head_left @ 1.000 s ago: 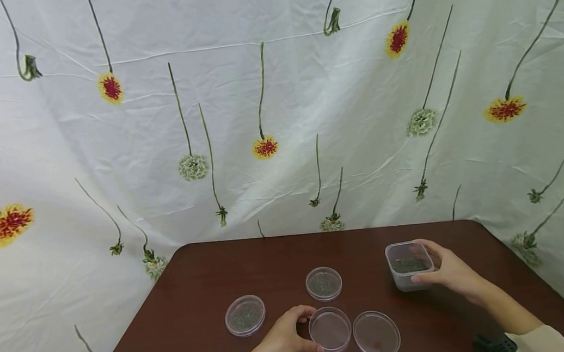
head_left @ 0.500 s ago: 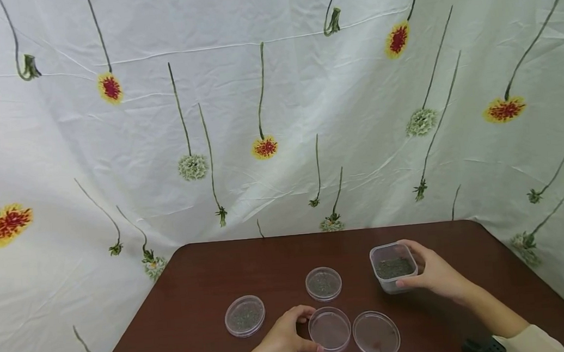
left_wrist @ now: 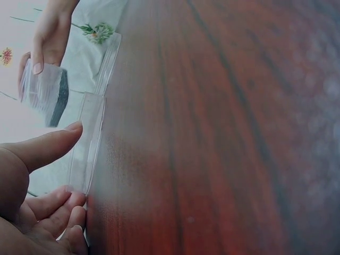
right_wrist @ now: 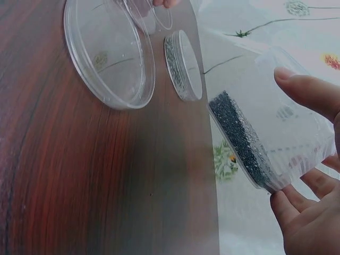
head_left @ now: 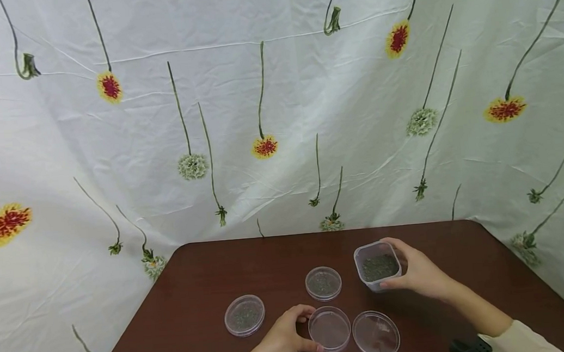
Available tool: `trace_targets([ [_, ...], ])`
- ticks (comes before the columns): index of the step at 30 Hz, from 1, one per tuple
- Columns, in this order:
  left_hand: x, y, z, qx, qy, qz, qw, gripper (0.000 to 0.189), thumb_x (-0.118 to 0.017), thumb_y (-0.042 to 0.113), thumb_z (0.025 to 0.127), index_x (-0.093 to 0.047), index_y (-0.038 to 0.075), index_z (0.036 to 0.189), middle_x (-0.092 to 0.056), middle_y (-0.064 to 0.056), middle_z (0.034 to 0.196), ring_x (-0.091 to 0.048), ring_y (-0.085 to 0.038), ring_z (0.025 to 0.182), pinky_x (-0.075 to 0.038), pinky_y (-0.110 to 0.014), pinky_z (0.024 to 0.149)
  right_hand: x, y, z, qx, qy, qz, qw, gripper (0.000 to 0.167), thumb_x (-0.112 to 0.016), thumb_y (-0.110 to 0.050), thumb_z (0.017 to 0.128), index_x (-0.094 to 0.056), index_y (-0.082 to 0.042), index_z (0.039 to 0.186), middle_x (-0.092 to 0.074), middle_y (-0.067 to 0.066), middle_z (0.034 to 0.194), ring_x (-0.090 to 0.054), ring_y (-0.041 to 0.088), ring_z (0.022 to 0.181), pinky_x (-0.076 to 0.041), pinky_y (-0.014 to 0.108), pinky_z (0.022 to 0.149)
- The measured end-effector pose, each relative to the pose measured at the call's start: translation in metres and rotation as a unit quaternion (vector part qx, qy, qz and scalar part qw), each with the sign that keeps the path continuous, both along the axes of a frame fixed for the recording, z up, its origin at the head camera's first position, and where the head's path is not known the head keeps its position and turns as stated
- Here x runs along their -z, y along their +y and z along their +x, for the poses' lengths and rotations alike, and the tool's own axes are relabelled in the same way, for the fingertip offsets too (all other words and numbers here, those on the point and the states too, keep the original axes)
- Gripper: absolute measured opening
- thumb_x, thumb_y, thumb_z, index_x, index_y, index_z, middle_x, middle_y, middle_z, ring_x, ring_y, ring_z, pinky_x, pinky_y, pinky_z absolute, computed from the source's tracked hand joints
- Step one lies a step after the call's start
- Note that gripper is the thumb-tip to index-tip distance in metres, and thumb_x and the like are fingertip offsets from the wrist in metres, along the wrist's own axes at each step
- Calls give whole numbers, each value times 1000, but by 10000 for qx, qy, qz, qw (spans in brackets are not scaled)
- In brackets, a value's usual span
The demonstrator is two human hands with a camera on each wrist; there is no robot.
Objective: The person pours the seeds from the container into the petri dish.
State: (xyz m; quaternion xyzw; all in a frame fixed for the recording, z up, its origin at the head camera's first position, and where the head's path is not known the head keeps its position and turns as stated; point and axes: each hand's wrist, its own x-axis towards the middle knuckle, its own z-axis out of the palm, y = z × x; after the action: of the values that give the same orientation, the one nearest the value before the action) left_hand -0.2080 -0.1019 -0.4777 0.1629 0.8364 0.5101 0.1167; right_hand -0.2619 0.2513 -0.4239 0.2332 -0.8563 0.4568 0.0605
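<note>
My left hand [head_left: 288,336] holds a clear round petri dish [head_left: 330,328] on the table, thumb and fingers at opposite sides of its rim. In the right wrist view, my right hand [right_wrist: 313,212] grips a clear square plastic tub [right_wrist: 287,111], raised above the tabletop. Dark, fine granules [head_left: 380,267] cover its bottom. The tub leans a little toward the left. Just right of the held dish lies another clear round dish or lid [head_left: 376,334]. The tub is behind these two, slightly to the right.
Two covered petri dishes with dark granules stand on the brown table [head_left: 268,259]: one at the left [head_left: 245,315], one behind the held dish [head_left: 323,283]. A white cloth with printed flowers [head_left: 237,103] hangs behind the table's far edge.
My right hand has carried the tub leftward across the table, lifting it slightly and tilting it a bit. My left hand and the dishes have stayed in place.
</note>
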Motion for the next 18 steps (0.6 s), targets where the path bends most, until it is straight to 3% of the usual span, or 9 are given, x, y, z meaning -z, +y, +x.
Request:
trace_targets([
  [12, 1, 0, 0, -6, 7, 30, 10000, 69, -95, 5, 68, -63, 6, 129, -61, -3, 122, -52, -32, 117, -34, -64, 107, 3, -19, 0, -60, 483, 195, 9986, 94, -98, -18, 71, -44, 0, 146, -57, 21, 132, -58, 48, 122, -50, 56, 97],
  [18, 1, 0, 0, -2, -15, 57, 10000, 68, -95, 5, 69, -63, 7, 129, -61, -3, 121, -51, -33, 118, -34, -65, 107, 2, -30, 2, 7, 738, 382, 9965, 96, -98, -16, 69, -44, 2, 146, -57, 18, 132, -62, 38, 116, -55, 46, 90],
])
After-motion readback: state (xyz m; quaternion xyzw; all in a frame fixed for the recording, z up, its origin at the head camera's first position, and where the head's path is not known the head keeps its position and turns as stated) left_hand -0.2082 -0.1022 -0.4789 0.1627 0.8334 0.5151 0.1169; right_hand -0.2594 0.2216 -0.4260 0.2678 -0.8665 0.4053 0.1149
